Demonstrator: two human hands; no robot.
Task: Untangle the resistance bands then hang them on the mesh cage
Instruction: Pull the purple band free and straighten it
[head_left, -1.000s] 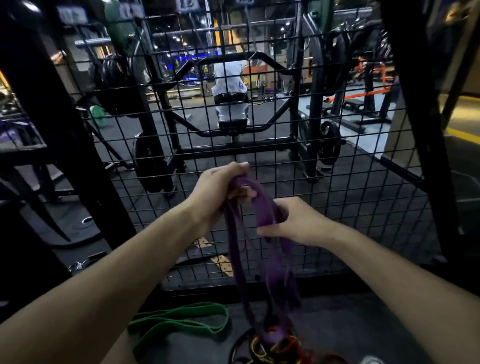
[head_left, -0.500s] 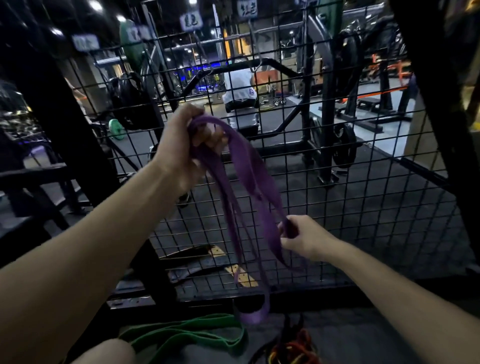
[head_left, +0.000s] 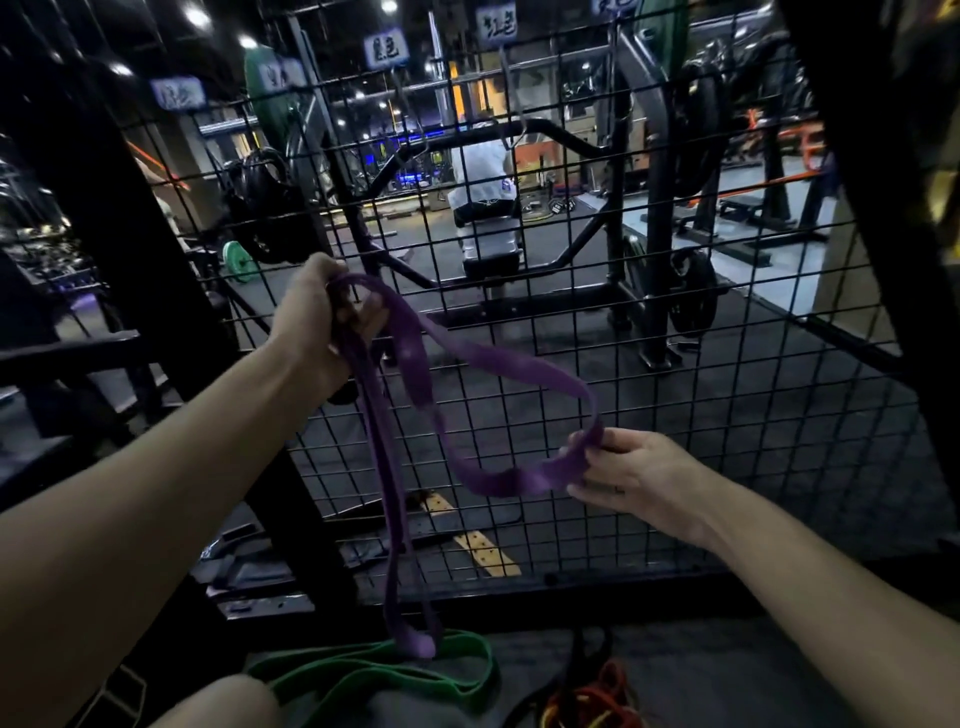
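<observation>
Setting: dim gym, seen from head height looking down at two bare forearms in front of a black mesh cage (head_left: 649, 415).
Left hand (head_left: 317, 322): raised close to the mesh cage, fingers curled round the gathered top of a purple band (head_left: 415, 374).
Right hand (head_left: 639, 478): lower and further right along the mesh cage, thumb and fingertips pinching one loop of the purple band and drawing it sideways.
Purple band: in the air just in front of the mesh cage; one loop stretched between the hands, a second doubled length hanging straight down, its lower end reaching the green band (head_left: 374, 670).
Green band: flat on the floor at the foot of the mesh cage, below the left hand.
Red and yellow bands (head_left: 592, 701): bunched together on the floor at the foot of the mesh cage, right of the green band; apparently tangled.
Hooks (head_left: 511, 135): metal, high on the mesh cage, nothing hanging from them.
Step in hand: probably separating the purple band's loops; nothing hung yet.
Next move: likely shaking the loops free, then lifting the purple band to a hook high on the mesh cage.
</observation>
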